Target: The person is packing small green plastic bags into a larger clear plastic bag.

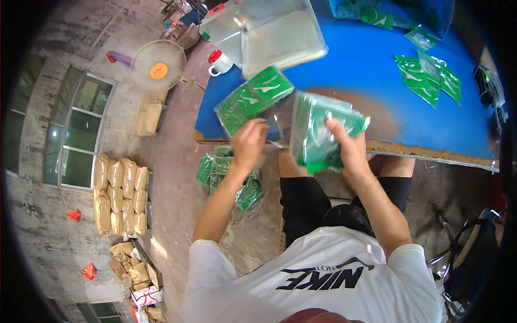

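Observation:
My left hand (249, 141) grips the lower edge of a clear plastic bag holding green folded items (254, 98), lifted above the near edge of the blue table (355, 64). A second clear bag with green contents (319, 132) is gripped by my right hand (349, 146), fingers wrapped around its right side. Both bags hang close together in front of my lap, just over the table's worn brown edge.
More green packets (428, 79) lie on the table's right side, a clear plastic bin (274, 32) and a white mug with a red lid (219, 62) at its far left. A heap of green packets (229, 175) sits on the floor. Tan sacks (121, 194) and a fan (158, 67) stand left.

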